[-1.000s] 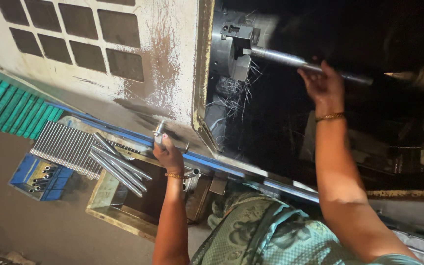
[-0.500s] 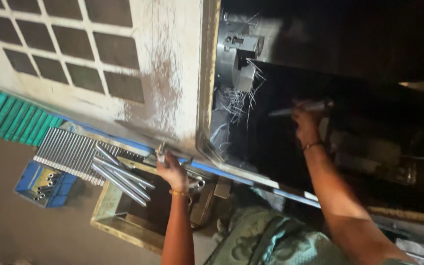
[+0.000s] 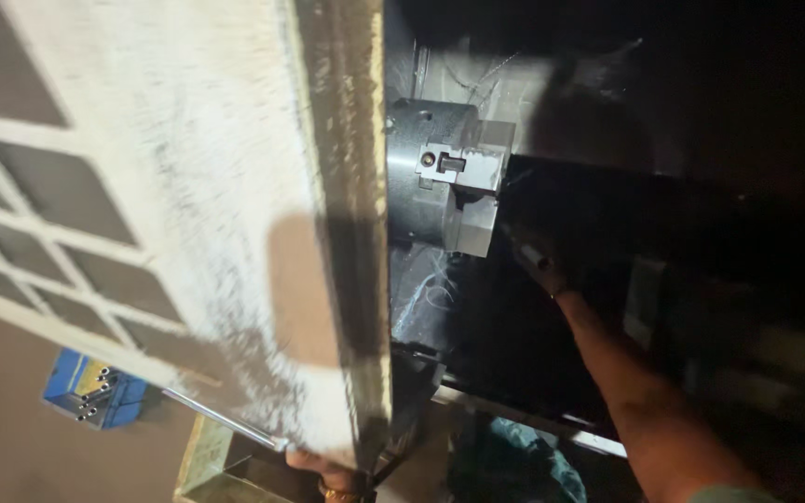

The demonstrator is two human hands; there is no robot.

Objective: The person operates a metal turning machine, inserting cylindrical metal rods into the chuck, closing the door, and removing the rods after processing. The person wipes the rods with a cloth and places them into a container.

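The right hand (image 3: 540, 270), reaching into the dark machine enclosure, has its grip closed around a short metal rod (image 3: 525, 251) whose pale end shows just beside the lower jaw of the lathe chuck (image 3: 444, 177). The left hand (image 3: 323, 466) is mostly hidden below the worn white machine door (image 3: 235, 214), so its grip cannot be judged, though a long thin steel rod (image 3: 221, 419) runs from it toward a blue bin (image 3: 95, 391) of short tubes on the floor.
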